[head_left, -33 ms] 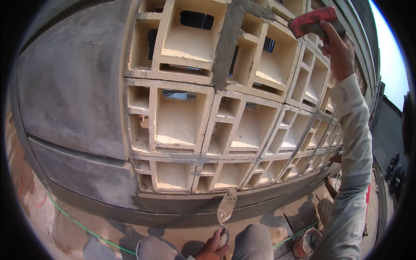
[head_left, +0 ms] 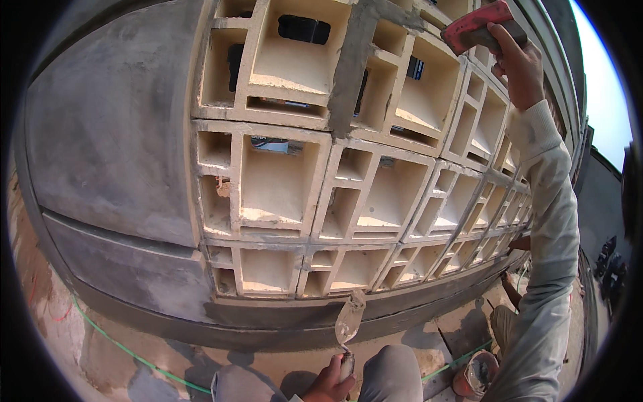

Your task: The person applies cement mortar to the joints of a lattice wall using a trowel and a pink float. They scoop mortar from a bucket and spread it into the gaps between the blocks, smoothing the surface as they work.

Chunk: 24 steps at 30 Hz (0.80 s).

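Note:
Low in the middle, my left hand (head_left: 329, 383) is closed round the handle of a pointing trowel (head_left: 348, 325). Its leaf-shaped blade points away from me and carries some grey mortar (head_left: 357, 299) at the tip, in front of the wall's lower ledge. My right arm stretches up along the right side. At its end my right hand (head_left: 521, 72) grips a red and dark grey block-shaped tool, which looks like a hand float (head_left: 477, 28), close to the upper blocks. Cream breeze blocks (head_left: 281, 181) with square and slot openings fill the wall, and grey mortar (head_left: 343, 100) covers an upright joint.
Smooth grey plaster (head_left: 114, 127) covers the wall's left part. A green hose (head_left: 140, 362) runs along the ground. Near my right forearm stands a reddish bucket (head_left: 474, 376); beyond it, another person's arm (head_left: 512, 289) and knee (head_left: 504, 326) show beside the wall.
My right hand and the float have shifted slightly up and left. The left hand and trowel stay where they were.

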Available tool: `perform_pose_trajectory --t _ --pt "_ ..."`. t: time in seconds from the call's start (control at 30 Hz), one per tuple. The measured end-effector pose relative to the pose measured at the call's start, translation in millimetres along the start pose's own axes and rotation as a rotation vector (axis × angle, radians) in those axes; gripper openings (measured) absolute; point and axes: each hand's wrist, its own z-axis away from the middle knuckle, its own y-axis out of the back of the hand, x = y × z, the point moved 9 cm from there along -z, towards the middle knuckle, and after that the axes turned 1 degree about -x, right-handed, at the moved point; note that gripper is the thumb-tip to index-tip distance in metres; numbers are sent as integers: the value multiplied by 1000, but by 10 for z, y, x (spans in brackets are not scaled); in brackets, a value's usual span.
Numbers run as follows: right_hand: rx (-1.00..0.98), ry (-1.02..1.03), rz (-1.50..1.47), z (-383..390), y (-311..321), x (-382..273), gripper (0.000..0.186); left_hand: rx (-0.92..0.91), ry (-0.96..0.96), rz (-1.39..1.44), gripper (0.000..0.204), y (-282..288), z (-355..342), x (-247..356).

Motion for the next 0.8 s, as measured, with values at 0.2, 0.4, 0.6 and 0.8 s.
perform_pose_trajectory --t 0.2,0.4,0.6,0.8 --pt "-133 38 236 -161 -366 -328 23 -105 462 1013 52 -151 95 -44" --pt "-92 30 255 -367 -422 -272 19 -61 254 692 54 -28 31 78" --pt "-99 17 336 -455 -497 -323 24 -37 363 965 54 -109 38 -117" --pt "-18 104 465 -632 -585 -385 29 -32 319 842 52 -105 -18 -213"
